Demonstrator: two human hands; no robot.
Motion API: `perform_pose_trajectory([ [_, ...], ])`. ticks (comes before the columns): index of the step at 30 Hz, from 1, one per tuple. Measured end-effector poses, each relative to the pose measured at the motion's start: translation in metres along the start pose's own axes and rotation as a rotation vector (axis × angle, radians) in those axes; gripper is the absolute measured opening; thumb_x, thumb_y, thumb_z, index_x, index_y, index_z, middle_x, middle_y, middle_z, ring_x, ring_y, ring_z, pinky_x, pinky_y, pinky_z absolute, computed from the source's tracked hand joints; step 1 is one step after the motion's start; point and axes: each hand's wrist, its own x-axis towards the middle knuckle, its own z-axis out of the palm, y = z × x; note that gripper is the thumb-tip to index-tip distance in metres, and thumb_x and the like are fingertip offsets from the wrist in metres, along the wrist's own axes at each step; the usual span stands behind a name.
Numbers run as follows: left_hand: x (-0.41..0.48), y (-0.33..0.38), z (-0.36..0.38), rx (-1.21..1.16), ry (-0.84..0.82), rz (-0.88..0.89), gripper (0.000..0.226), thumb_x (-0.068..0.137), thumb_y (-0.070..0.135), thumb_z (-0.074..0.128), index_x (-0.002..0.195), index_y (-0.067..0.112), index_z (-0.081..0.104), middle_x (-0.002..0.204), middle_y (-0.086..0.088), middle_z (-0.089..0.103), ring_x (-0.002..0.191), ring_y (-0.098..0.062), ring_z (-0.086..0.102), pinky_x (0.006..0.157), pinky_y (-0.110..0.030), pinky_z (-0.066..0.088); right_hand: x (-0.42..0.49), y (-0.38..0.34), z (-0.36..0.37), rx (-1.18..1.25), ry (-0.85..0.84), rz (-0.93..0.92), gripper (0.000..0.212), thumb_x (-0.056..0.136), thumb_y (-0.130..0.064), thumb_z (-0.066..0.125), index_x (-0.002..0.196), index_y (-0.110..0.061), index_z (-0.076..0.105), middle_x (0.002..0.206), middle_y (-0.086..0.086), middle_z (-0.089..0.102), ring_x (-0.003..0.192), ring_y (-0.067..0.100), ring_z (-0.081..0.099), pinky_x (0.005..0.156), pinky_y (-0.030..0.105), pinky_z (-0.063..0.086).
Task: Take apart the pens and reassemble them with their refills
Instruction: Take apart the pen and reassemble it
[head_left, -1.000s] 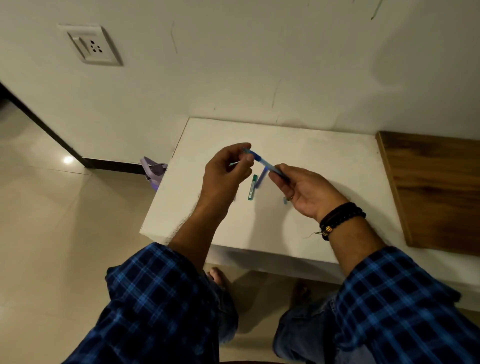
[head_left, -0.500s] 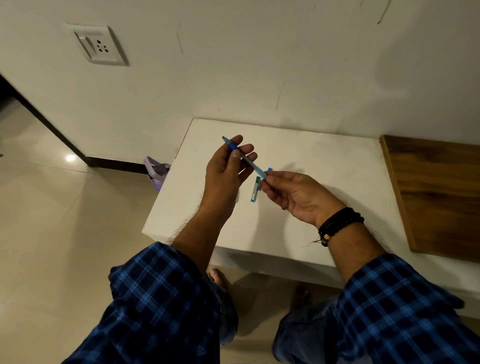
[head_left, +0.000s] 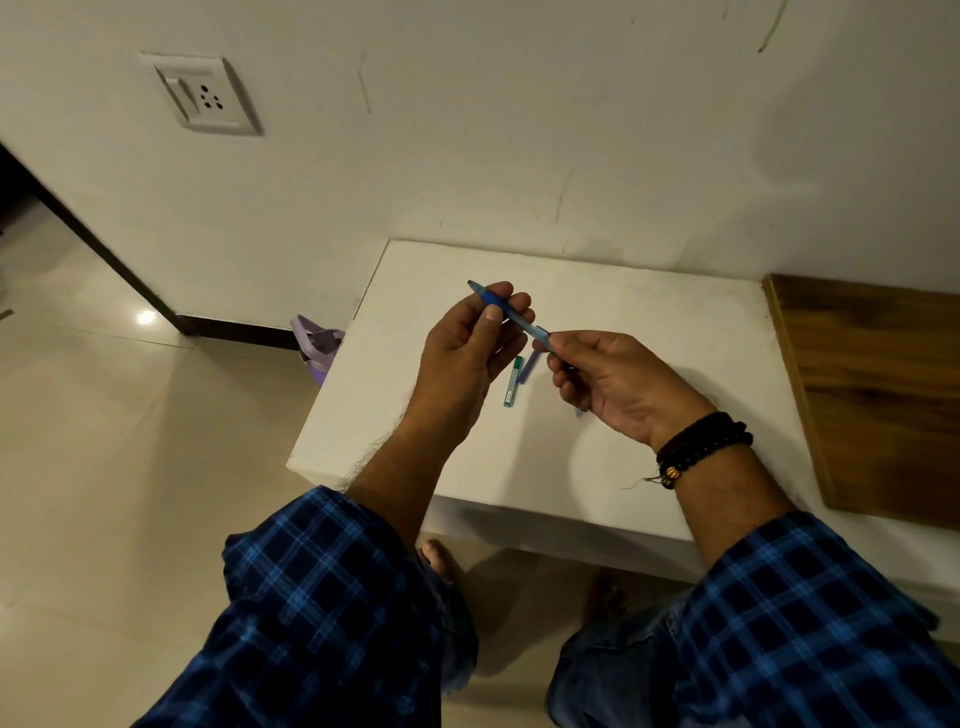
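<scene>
Left hand (head_left: 467, 358): raised above the white table (head_left: 363, 415), with thumb and fingertips pinched on the dark blue grip section of the blue pen (head_left: 525, 325).

Blue pen: held in the air and clear of the table. Its long axis runs from far-left to near-right. The pointed tip projects past the left fingers at the far-left end.

On the table beneath the pen, a green tube (head_left: 513, 382) lies just beside a violet piece (head_left: 530, 369). Neither is touched.

Right hand (head_left: 623, 389): thumb and forefinger are closed on the near-right end of the barrel, and the other fingers are curled.

Assessment: both hands hold the same pen at opposite ends. Any separating or seating move would have to act along that diagonal axis.
</scene>
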Motion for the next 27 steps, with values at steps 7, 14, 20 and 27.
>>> perform_pose_trajectory([
  [7,0.0016,-0.0037,-0.0009,0.039,0.090,-0.032,0.029,0.108,0.014,0.042,0.127,0.007,0.061,0.119,-0.009,0.073,0.117,-0.024,0.068,0.104,-0.040,0.053,0.0021,0.0031,0.0027,-0.130,0.095,-0.127,0.020,0.100,-0.018,0.060,0.104,-0.005,0.075,0.071,0.002,0.062,0.063,0.011,0.058,0.060,0.020,0.054],
  [14,0.0029,-0.0022,-0.0012,0.043,0.137,-0.053,0.026,0.106,0.013,0.046,0.124,0.012,0.065,0.119,-0.004,0.074,0.115,-0.021,0.069,0.103,-0.039,0.054,0.0008,0.0023,0.0038,-0.197,0.150,-0.192,0.016,0.098,-0.017,0.063,0.104,-0.011,0.076,0.070,-0.001,0.063,0.065,0.010,0.060,0.065,0.021,0.055],
  [20,0.0038,-0.0007,-0.0042,-0.036,0.113,0.019,0.033,0.107,0.011,0.041,0.136,0.010,0.057,0.125,-0.007,0.071,0.122,-0.024,0.065,0.104,-0.038,0.052,-0.0031,0.0022,0.0015,-0.140,0.075,-0.083,0.019,0.099,-0.016,0.062,0.108,-0.004,0.074,0.073,0.003,0.065,0.065,0.014,0.061,0.063,0.024,0.057],
  [27,0.0009,0.0044,-0.0008,0.040,0.177,0.129,0.024,0.101,0.008,0.055,0.122,0.018,0.063,0.108,-0.006,0.077,0.111,-0.022,0.071,0.097,-0.038,0.057,-0.0056,0.0085,0.0020,-0.141,0.076,0.059,0.015,0.100,-0.012,0.060,0.104,-0.005,0.072,0.085,0.009,0.073,0.073,0.015,0.070,0.069,0.025,0.061],
])
